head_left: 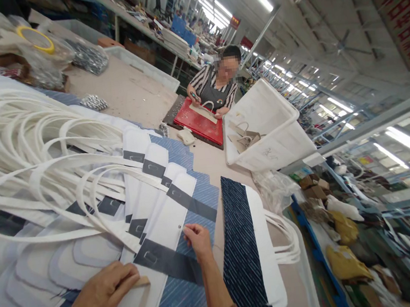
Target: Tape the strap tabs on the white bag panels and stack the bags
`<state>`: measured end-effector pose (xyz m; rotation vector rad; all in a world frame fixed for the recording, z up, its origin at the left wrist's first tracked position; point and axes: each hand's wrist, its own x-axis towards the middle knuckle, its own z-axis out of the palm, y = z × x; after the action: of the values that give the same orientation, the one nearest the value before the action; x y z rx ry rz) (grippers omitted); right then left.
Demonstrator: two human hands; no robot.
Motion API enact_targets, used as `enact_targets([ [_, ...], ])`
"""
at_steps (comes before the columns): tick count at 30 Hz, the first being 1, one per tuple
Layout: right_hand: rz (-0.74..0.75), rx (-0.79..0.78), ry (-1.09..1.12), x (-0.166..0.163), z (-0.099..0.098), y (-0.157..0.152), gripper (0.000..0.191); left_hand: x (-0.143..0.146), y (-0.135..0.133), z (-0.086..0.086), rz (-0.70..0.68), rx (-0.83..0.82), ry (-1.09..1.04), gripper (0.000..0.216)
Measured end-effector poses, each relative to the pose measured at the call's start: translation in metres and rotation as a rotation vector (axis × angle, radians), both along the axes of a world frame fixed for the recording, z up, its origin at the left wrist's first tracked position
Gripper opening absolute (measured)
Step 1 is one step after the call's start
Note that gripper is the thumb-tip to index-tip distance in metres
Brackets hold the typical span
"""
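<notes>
My left hand [111, 286] is closed at the near left, with a small flat tan piece [142, 281] sticking out at its fingertips. It rests over a white bag panel [143, 297] with a dark grey band [166, 259] across it. My right hand [198, 237] is pinched just beyond that band, close to a small dark mark [180, 226] on the white panel. Whatever lies between its fingertips is too small to make out. Overlapping panels of blue striped fabric [188, 296] lie under and around both hands. White looped handles [80, 185] spread out from the stack.
To the right lies a dark blue striped panel [240, 249] with white edging. Across the table a co-worker [216, 84] handles a tan piece over a red board [202, 136]. White bins [283, 143] stand beside it. Plastic bags [42, 64] and metal parts [88, 55] sit at the far left.
</notes>
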<state>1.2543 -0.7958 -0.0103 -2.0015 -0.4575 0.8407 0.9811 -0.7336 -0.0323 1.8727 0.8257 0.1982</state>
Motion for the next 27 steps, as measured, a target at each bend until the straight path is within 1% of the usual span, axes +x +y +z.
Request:
enact_targets([
  [3,0.073,-0.038,-0.022,0.003,-0.009,0.012,0.014,0.0,0.004,-0.005,0.01,-0.035,0.075,0.048],
  [7,0.161,-0.092,-0.087,0.007,-0.018,0.02,0.009,0.003,0.008,0.0,0.021,-0.045,0.107,0.049],
  [12,0.24,-0.173,-0.174,0.009,-0.024,0.025,0.009,0.004,0.008,0.002,0.044,-0.049,0.099,0.049],
  [14,0.248,-0.201,-0.224,0.014,-0.022,0.026,0.012,0.004,0.009,0.002,0.044,-0.074,0.096,0.049],
  [17,0.215,-0.237,-0.313,0.028,-0.017,0.024,0.031,0.004,0.01,0.004,0.05,-0.141,0.083,0.049],
  [19,0.19,-0.258,-0.335,0.04,-0.012,0.021,0.037,0.005,0.01,0.004,0.06,-0.191,0.06,0.049],
  [20,0.184,-0.266,-0.329,0.045,-0.01,0.02,0.036,0.005,0.01,0.003,0.064,-0.216,0.047,0.049],
  [22,0.179,-0.267,-0.305,0.048,-0.004,0.019,0.026,0.004,0.011,-0.002,0.067,-0.281,0.01,0.049],
  [24,0.187,-0.236,-0.295,0.036,0.002,0.02,0.011,0.003,0.011,-0.007,0.061,-0.372,-0.039,0.05],
  [25,0.199,-0.206,-0.3,0.025,0.005,0.021,0.006,0.002,0.012,-0.008,0.051,-0.425,-0.063,0.051],
  [27,0.246,-0.132,-0.307,-0.009,0.011,0.025,0.006,-0.001,0.013,-0.005,0.02,-0.511,-0.099,0.05],
])
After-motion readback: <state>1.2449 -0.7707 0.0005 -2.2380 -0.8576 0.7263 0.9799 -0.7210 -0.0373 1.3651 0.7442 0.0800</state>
